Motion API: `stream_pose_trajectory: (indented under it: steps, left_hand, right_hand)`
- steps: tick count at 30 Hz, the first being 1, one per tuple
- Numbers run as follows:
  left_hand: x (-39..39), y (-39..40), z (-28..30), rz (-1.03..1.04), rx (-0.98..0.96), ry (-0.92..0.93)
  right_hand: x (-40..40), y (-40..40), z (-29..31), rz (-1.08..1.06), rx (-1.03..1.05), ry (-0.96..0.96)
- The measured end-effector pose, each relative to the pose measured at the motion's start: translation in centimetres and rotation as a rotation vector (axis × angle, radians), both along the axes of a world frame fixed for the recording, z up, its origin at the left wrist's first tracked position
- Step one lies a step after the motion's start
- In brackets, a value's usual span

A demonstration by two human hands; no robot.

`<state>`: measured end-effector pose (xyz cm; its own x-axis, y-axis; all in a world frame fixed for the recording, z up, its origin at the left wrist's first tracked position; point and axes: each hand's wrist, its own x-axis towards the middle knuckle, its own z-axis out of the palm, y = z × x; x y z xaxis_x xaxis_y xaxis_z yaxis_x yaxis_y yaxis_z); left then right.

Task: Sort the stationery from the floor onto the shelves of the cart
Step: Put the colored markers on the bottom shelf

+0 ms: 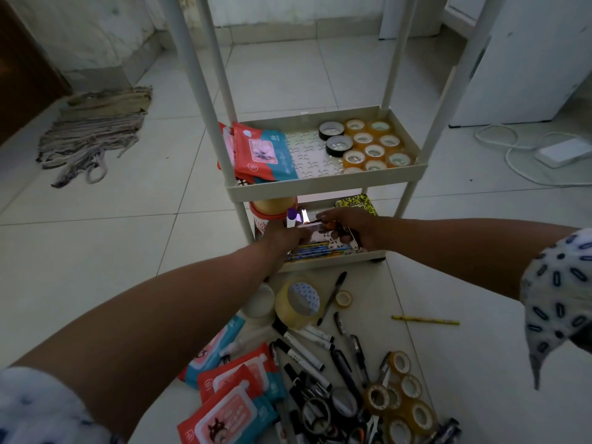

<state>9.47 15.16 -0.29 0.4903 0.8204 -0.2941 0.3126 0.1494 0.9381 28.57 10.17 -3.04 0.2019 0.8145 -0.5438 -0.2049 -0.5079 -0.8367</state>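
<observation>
Pens and tape rolls (pixel 397 402) strewn on floor before cream cart (pixel 323 182).

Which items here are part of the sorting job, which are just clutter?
Job:
- cart
- tape rolls and wipes packs on the middle shelf
- floor pile: markers, wipes, tape, big tape roll, yellow pencil
- left hand and right hand, both at the bottom shelf

Lying about:
- rag
- white cable and adapter

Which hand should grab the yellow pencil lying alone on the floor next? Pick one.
Right. The pencil lies on the right side, beneath the right arm; the left hand would cross the pile. But the right hand must release its item first.
</observation>
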Motion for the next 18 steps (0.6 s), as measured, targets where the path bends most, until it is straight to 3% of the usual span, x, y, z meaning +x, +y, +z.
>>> stream_pose_trajectory:
  steps: [12,18]
  left_hand:
    - [0.2,0.1,0.3,0.085,-0.072,-0.125]
    - [0.7,-0.5,0.3,0.098,-0.224,0.002]
  right_hand:
    - [0.4,-2.1,1.0,0.301,-0.125,-0.010]
    - [0.1,-0.9,-0.2,0.110,-0.246,-0.099]
